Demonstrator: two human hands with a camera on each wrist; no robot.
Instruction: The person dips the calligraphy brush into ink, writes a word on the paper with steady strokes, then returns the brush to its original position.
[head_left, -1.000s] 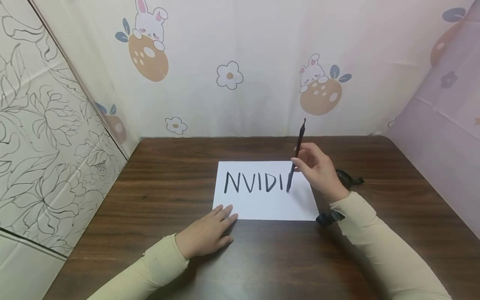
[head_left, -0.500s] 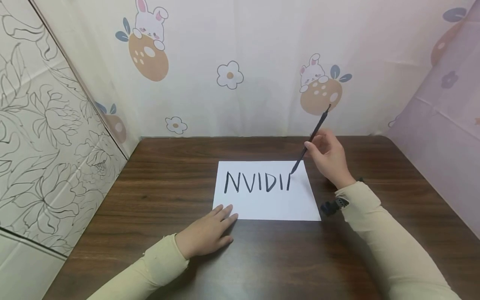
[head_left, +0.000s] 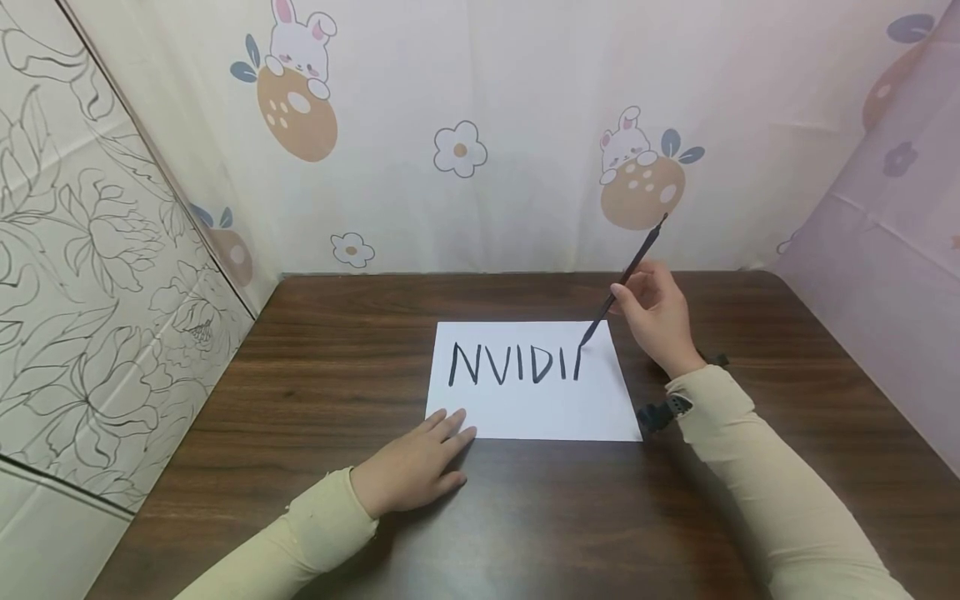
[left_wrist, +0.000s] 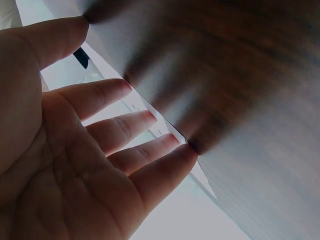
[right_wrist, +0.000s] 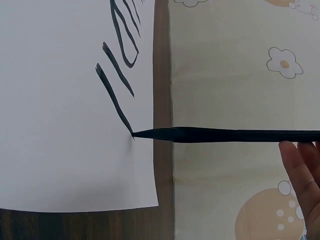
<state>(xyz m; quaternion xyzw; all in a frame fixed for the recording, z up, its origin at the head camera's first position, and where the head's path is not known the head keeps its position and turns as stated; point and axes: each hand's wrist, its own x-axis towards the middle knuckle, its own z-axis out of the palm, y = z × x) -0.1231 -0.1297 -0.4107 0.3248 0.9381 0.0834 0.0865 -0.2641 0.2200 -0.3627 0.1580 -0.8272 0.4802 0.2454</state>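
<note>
A white sheet of paper [head_left: 525, 417] lies on the table, with "NVIDI" and one more slanted stroke in black along its upper half. My right hand [head_left: 658, 317] pinches a dark brush [head_left: 628, 271] partway up its handle. The brush leans up to the right. In the right wrist view, the brush [right_wrist: 210, 135] has its pointed tip at the upper end of the last stroke [right_wrist: 114, 97]. My left hand [head_left: 408, 467] rests flat with its fingertips on the paper's lower left corner. In the left wrist view, the fingers [left_wrist: 122, 131] are spread and nearly straight along the paper's edge.
The brown wood-grain table [head_left: 315, 367] ends at a pale curtain [head_left: 525, 100] printed with rabbits and flowers. A floral panel [head_left: 97, 225] stands on the left. A dark object [head_left: 722, 360], mostly hidden, lies behind the right wrist, which wears a black strapped device [head_left: 663, 412].
From the bottom of the last slanted stroke, the brush tip has gone up to its top, and the right hand has moved up and right. The left hand has stayed still.
</note>
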